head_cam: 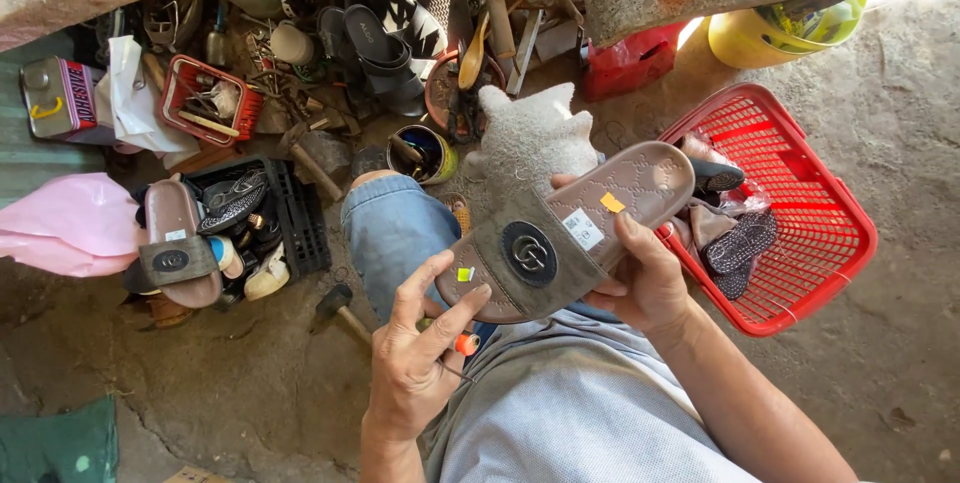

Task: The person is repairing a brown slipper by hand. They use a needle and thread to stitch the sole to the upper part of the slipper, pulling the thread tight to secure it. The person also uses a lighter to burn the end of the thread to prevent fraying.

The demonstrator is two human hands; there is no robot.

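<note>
Holding a brown slide sandal [570,238] (yellow square sticker [612,203]), right hand [650,283].

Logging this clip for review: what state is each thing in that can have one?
Brown slide sandal with grey strap: lifted, held in both hands.
Right hand: gripping the sandal's sole.
Left hand: fingertips on the strap, also holding an orange-tipped tool.
Red plastic basket: open, holding shoe parts.
Matching sandal: lying on the black crate.

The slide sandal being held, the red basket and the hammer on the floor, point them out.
slide sandal [640,178]: head view, bare footbed near the heel.
red basket [835,243]: head view, mesh wall on the right.
hammer [333,299]: head view, dark metal head.
</note>
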